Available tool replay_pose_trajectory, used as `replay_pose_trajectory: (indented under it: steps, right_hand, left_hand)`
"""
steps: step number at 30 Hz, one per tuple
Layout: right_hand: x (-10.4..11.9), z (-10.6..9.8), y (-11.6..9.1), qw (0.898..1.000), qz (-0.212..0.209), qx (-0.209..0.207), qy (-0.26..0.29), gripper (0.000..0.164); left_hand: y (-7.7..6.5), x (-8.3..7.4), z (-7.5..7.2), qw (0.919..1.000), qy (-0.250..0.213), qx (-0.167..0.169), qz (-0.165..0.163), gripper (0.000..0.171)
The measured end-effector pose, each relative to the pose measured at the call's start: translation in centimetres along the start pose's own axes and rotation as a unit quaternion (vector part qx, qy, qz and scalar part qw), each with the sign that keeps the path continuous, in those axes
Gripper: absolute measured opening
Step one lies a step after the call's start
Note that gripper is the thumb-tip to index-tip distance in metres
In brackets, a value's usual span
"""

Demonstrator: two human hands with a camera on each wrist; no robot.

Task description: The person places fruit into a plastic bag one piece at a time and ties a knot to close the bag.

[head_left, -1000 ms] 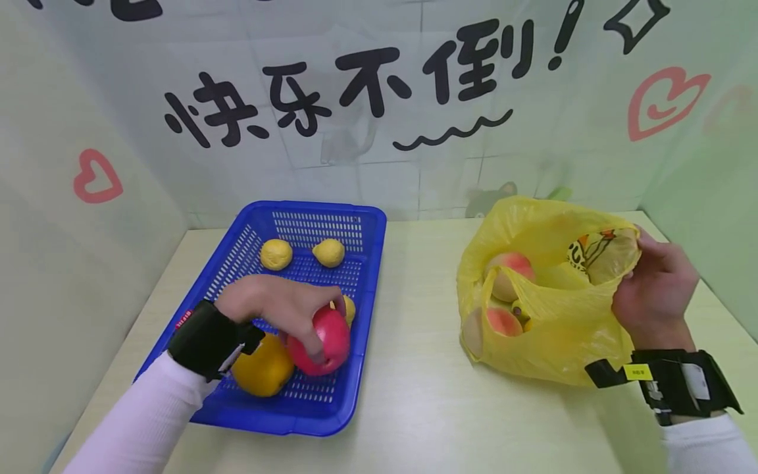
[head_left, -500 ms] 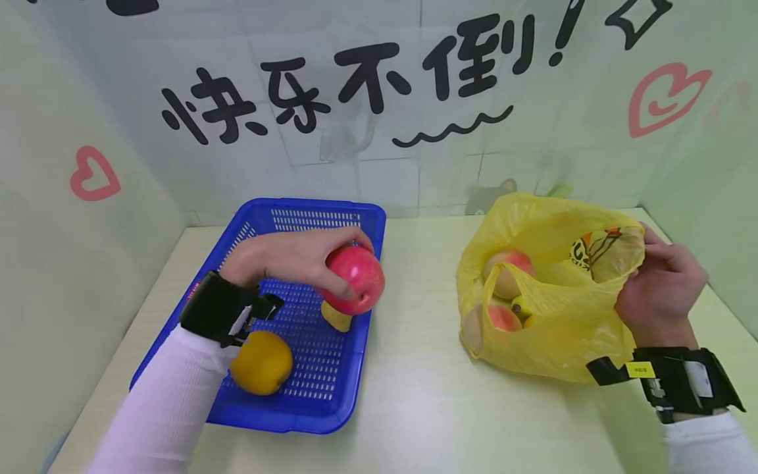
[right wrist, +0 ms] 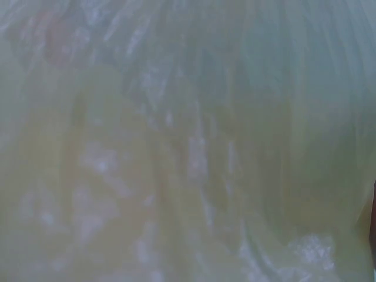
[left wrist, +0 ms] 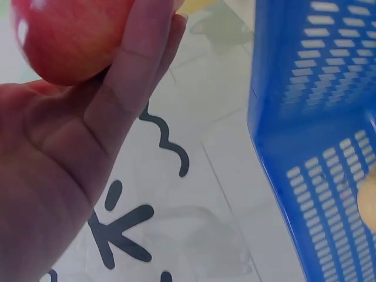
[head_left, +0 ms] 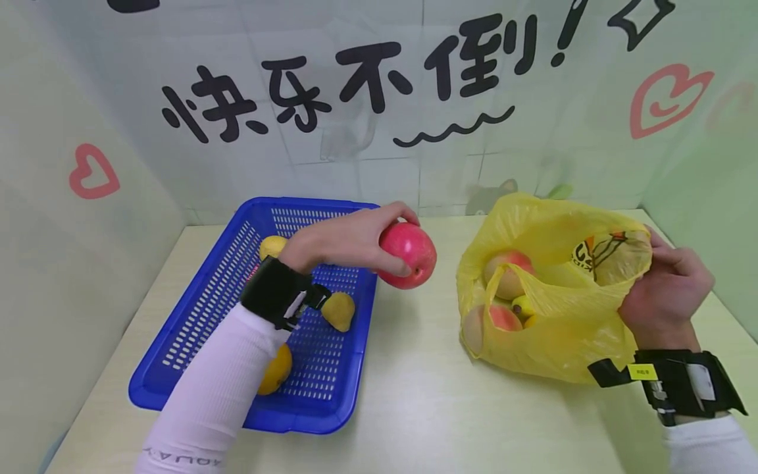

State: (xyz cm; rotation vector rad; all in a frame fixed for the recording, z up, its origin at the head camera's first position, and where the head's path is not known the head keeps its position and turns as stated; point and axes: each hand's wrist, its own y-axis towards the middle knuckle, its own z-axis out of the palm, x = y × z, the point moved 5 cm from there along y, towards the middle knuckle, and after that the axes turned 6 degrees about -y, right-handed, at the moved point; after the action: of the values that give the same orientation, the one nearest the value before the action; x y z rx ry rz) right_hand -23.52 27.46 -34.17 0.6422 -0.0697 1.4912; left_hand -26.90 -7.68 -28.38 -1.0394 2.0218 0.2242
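Note:
My left hand [head_left: 367, 238] grips a red apple [head_left: 408, 255], held up just past the right rim of the blue basket [head_left: 355, 401]. In the left wrist view the apple [left wrist: 70, 38] rests against the palm side of the fingers. My right hand [head_left: 669, 296] pinches the right edge of the yellow plastic bag [head_left: 556, 349], whose mouth gapes. Inside the bag show peaches [head_left: 510, 273] and a small yellow fruit [head_left: 521, 307]. Wrinkled bag plastic [right wrist: 188, 147] fills the right wrist view.
In the basket lie a lemon [head_left: 272, 247], another lemon [head_left: 339, 311] and an orange-yellow round fruit [head_left: 277, 370], partly behind the left sleeve. A pale tabletop [head_left: 426, 408] lies between basket and bag. Behind stands a wall [head_left: 379, 178] with black lettering.
My left hand has lifted the apple out of the basket and carried it up and to the right, towards the bag. My right hand has shifted slightly right, still holding the bag's edge.

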Motion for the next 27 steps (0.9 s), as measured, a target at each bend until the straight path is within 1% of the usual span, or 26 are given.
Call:
replay_pose_trajectory:
  steps: [5, 7, 10, 12, 14, 19, 23, 27]
  right_hand:
    - [-0.1, 0.1, -0.1, 1.0, 0.003, 0.006, 0.002, 0.032]
    - [-0.2, 0.1, 0.0, 1.0, 0.002, 0.007, 0.002, 0.032]
    - [-0.2, 0.1, -0.1, 1.0, 0.002, 0.009, 0.004, 0.032]
    - [-0.3, 0.1, -0.1, 1.0, 0.003, 0.007, 0.005, 0.033]
    - [-0.3, 0.0, -0.1, 1.0, 0.002, 0.003, 0.006, 0.033]
    - [-0.4, -0.2, 0.0, 1.0, 0.002, -0.001, 0.015, 0.036]
    - [-0.4, -0.2, -0.2, 1.0, 0.008, 0.005, 0.012, 0.036]
    - [-0.5, -0.2, -0.4, 1.0, 0.012, 0.01, 0.012, 0.035]
  left_hand:
    - [1.8, -1.1, 1.0, 0.9999, -0.007, 0.002, 0.011, 0.066]
    - [2.5, -1.6, 1.4, 0.9999, 0.008, 0.0, 0.011, 0.067]
    - [3.6, -2.1, 2.1, 0.9987, 0.05, 0.0, 0.006, 0.068]
    - [4.3, -2.4, 2.7, 0.9968, 0.079, 0.005, 0.005, 0.067]
    - [5.0, -2.8, 3.3, 0.9954, 0.095, 0.011, 0.009, 0.065]
    - [6.6, -3.4, 4.9, 0.993, 0.115, 0.02, 0.02, 0.059]
    - [7.9, -3.4, 6.1, 0.9921, 0.124, 0.014, 0.011, 0.055]
    - [9.0, -3.5, 7.1, 0.9917, 0.128, 0.011, 0.001, 0.055]
